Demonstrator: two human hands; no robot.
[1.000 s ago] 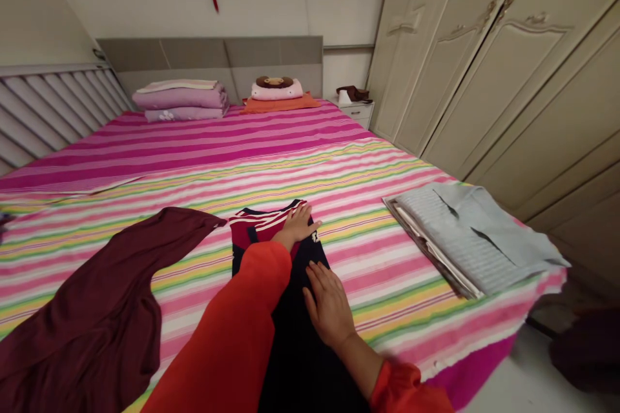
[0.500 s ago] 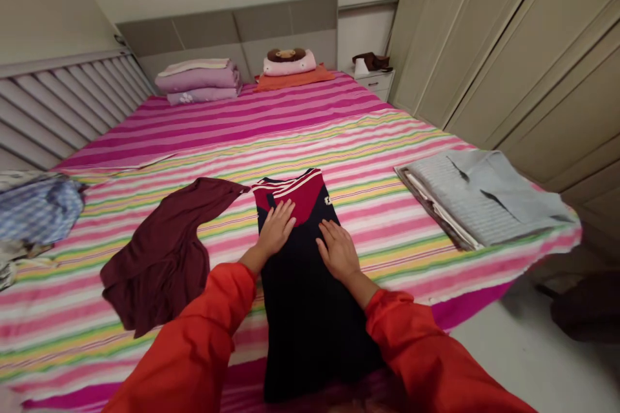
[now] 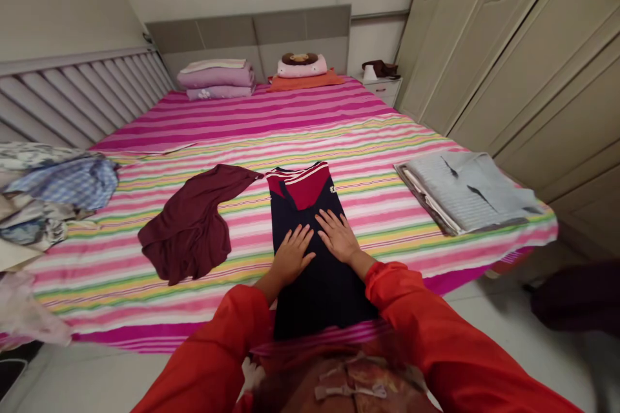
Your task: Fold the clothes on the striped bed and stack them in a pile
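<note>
A navy garment with a red panel and white stripes at its far end [image 3: 320, 290] lies in a long folded strip on the bed, its near end by the bed's front edge. My left hand [image 3: 293, 255] rests flat on its middle, fingers spread. Beside it, my right hand [image 3: 338, 239] also lies flat on the dark cloth, a little farther up, below the red part. Neither hand grips the fabric. To the left a maroon garment [image 3: 194, 226] lies loosely crumpled, its narrow tip touching or nearly touching the navy garment's far left corner.
Folded light-grey clothes [image 3: 465, 193] are stacked at the bed's right edge. A heap of crumpled clothes [image 3: 72, 187] lies far left. Folded purple bedding [image 3: 217, 77] and a pink bundle [image 3: 303, 66] sit by the headboard [image 3: 276, 32]. Wardrobe doors [image 3: 508, 64] line the right side.
My left hand has slid from the red panel toward me onto the dark cloth. My right hand stays flat on the garment. The camera view has shifted, showing more of the floor and left heap.
</note>
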